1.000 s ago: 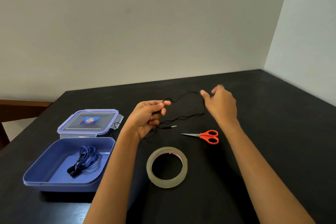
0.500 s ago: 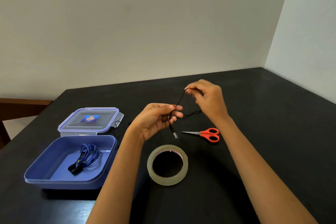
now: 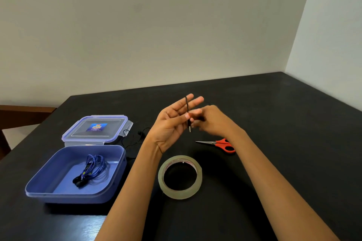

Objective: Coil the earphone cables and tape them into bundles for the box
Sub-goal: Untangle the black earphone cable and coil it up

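We see the left hand (image 3: 170,123) raised above the table (image 3: 274,113), palm towards us, its fingers (image 3: 194,101) straight and spread a little. The black cable (image 3: 186,103) runs up across those fingers, and the thumb presses it against them, so the grip is a pinch on the cable. The plug (image 3: 189,128) hangs free just below the thumb, pointing down.

The right hand (image 3: 215,121) sits just beside the left, knuckles up and fingers curled in towards the cable. It is blurred (the fingertips most of all), and we cannot tell whether it pinches the cable or only touches it.

A loose strand (image 3: 135,140) of thin black wire lies on the table between the lid (image 3: 78,133) and the left forearm. We cannot tell whether it joins the held cable.

At the left stands the open blue box (image 3: 78,198), with the coiled blue earphones (image 3: 95,166) lying in it. The lid rests flat just behind the box. The tape (image 3: 180,193) lies flat on the table between the two forearms, nearer us than the hands. The scissors (image 3: 223,144), red-handled and closed, lie just under the right wrist, blades pointing left.
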